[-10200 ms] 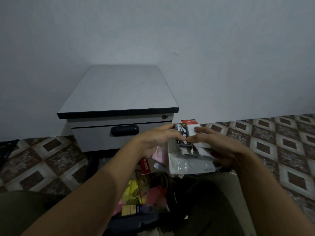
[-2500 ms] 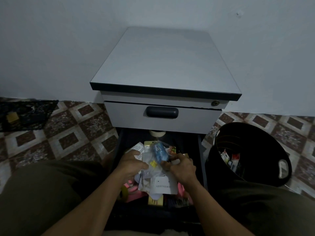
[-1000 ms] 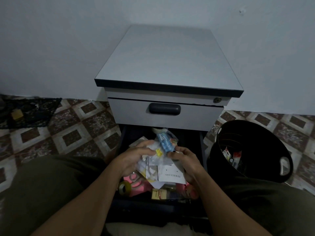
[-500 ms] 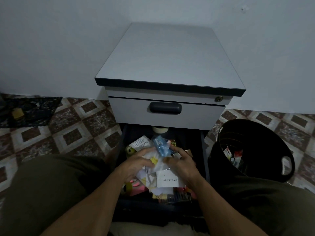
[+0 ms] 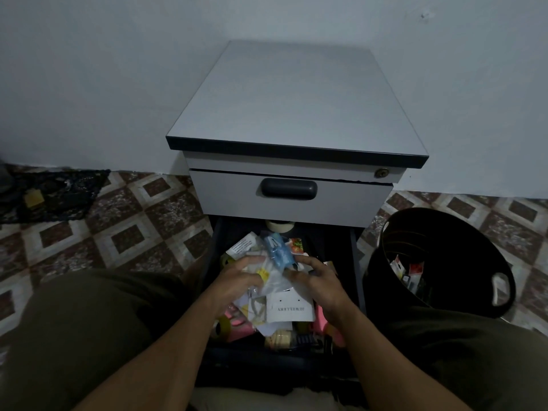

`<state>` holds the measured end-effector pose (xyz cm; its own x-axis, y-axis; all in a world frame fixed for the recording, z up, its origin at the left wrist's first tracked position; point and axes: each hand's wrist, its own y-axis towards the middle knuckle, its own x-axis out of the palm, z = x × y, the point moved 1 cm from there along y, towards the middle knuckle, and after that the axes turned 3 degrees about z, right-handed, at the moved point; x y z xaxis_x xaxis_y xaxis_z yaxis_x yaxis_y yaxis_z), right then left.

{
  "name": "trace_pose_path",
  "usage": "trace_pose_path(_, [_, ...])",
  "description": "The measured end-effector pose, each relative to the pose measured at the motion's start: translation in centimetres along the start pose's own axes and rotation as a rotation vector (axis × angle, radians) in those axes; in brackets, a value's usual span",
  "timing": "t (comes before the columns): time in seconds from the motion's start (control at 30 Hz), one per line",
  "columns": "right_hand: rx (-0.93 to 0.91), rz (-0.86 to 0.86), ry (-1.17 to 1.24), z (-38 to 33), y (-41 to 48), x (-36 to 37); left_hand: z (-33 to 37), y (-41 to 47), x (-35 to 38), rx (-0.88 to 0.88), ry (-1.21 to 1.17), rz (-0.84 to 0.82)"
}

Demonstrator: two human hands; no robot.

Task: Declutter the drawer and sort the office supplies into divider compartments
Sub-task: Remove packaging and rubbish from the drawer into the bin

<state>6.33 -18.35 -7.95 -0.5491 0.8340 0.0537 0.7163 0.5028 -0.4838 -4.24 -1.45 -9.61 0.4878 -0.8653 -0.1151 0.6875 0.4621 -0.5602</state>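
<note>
I see the open drawer [image 5: 216, 244] pulled out at the foot of the grey cabinet [image 5: 296, 99], heaped with loose supplies. A pale tape roll [image 5: 278, 225] sits at the back under the cabinet front, and nearer me lie a white card [image 5: 289, 308] printed JEWELLERY, pink pieces [image 5: 238, 325] and a yellowish tape roll [image 5: 221, 327]. Over the heap, the left hand [image 5: 240, 280] and right hand [image 5: 318, 284] both curl round a clear plastic packet [image 5: 277, 272] with a blue item [image 5: 278, 253] inside. Right of the cabinet, a black bin [image 5: 444, 247] holds a few small packets [image 5: 407, 272].

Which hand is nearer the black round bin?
Right. Both hold a clear plastic packet; the right hand is just left of the black round bin, the left hand farther left.
</note>
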Motion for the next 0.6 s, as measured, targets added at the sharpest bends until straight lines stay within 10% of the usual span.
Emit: trace_pose_path(0.6, [-0.027, -0.023, -0.183, 0.84, 0.68, 0.30, -0.24, 0.63, 0.14, -0.071, -0.080, 0.022])
